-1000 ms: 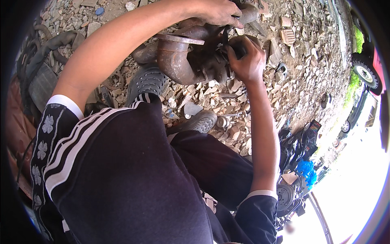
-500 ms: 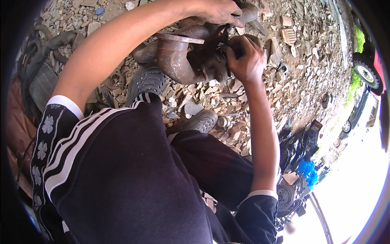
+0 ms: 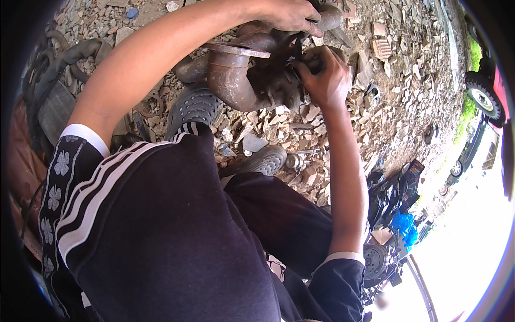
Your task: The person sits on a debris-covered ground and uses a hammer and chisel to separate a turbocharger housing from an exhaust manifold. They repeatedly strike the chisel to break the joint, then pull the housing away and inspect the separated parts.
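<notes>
At the top middle, a rusty exhaust pipe assembly point(image 3: 228, 80) with a bent elbow and a flat flange lies on the rubble. My left hand point(image 3: 289, 15) reaches across its far side, fingers curled down over it. On its right side my right hand point(image 3: 328, 78) is closed, thumb and fingers bent around a dark part. A narrow dark piece point(image 3: 299, 45) stands between the two hands. What each set of fingers grips is hidden by shadow and by the hands themselves.
Broken stone and tile cover the ground. A spanner point(image 3: 346, 6) lies beyond the assembly. My clogs point(image 3: 268, 161) stand close on its near side. Dark hoses point(image 3: 75, 56) lie at the left. A blue bag point(image 3: 405, 228) sits among scrap at the right, below parked vehicles point(image 3: 483, 99).
My right hand has shifted slightly, its thumb and fingers moving a little at the dark part. The left hand and the pipe assembly stay in place.
</notes>
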### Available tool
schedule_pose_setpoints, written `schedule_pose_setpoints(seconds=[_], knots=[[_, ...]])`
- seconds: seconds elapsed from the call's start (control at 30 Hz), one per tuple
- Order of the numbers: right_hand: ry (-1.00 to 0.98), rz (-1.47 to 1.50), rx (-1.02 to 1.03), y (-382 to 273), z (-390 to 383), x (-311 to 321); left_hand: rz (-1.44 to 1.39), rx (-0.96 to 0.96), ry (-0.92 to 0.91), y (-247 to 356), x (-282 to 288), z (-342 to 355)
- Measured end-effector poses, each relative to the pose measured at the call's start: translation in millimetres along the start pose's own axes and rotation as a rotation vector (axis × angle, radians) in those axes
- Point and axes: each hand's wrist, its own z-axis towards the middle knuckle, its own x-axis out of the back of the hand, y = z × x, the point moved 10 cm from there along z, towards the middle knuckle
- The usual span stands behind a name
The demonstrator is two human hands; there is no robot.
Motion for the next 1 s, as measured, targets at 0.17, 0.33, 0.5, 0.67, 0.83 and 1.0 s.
schedule_pose_setpoints(seconds=[0.17,0.33,0.5,0.67,0.83,1.0], knots=[[0.074,-0.01,0.118,-23,3,14,-0.008,-0.005,0.008,-3,-1,0],[0.03,-0.018,0.046,-6,1,3,-0.007,-0.004,0.013,-2,0,0],[0.014,-0.013,-0.002,-4,1,1,0.014,0.01,0.006,-3,-1,0],[0.063,-0.025,0.13,-14,1,7,0.012,0.004,0.002,-2,0,0],[-0.024,-0.019,0.008,-5,2,0,0.009,0.008,0.002,-3,-1,-1],[0.075,-0.036,0.183,-13,2,7,-0.003,0.014,-0.014,1,0,-2]])
